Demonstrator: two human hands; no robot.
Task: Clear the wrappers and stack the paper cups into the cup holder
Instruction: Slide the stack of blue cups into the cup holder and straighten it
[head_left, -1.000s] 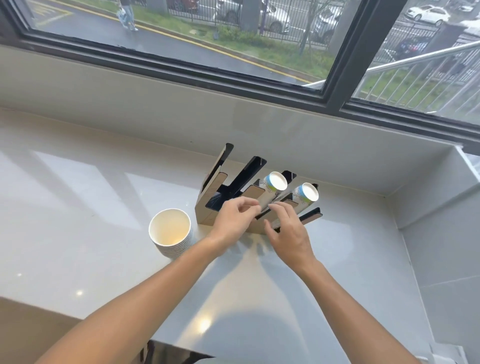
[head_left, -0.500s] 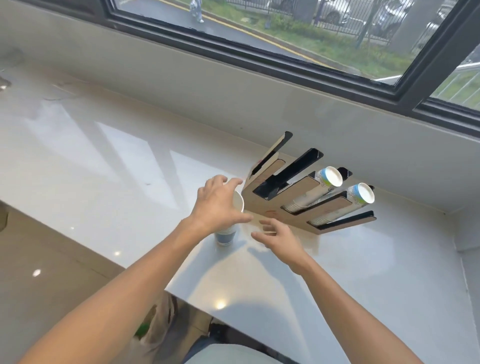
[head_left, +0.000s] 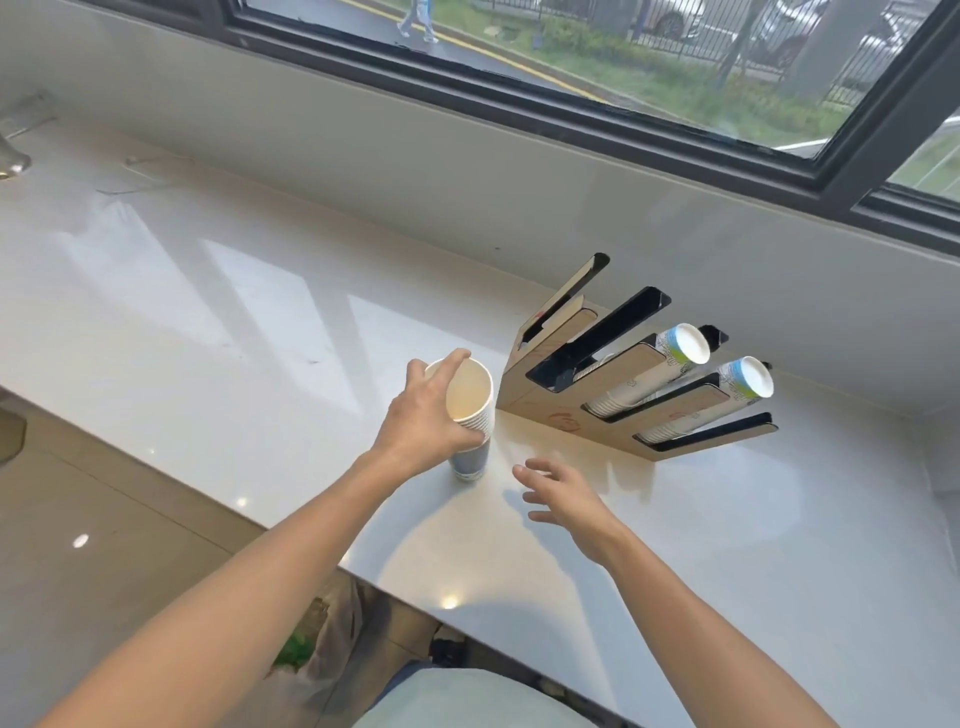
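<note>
A stack of paper cups (head_left: 471, 415) stands upright on the white counter (head_left: 260, 332), its bottom touching the surface. My left hand (head_left: 428, 415) is wrapped around the stack near its rim. My right hand (head_left: 563, 493) hovers open just right of the stack, fingers spread, holding nothing. The wood-and-black cup holder (head_left: 550, 410) sits right of the stack by the wall. Two of its slots hold lying rows of cups, one (head_left: 680, 348) and another (head_left: 745, 379). The two left slots look free of cups.
A low wall ledge and a dark window frame (head_left: 571, 119) run behind the counter. The counter's front edge (head_left: 291, 540) runs diagonally, with floor and a bag below it. A shiny object (head_left: 10, 156) sits at the far left.
My left hand left the holder, moved left and closed around the cup stack. My right hand drew back from the holder and opened. The view swung left.
</note>
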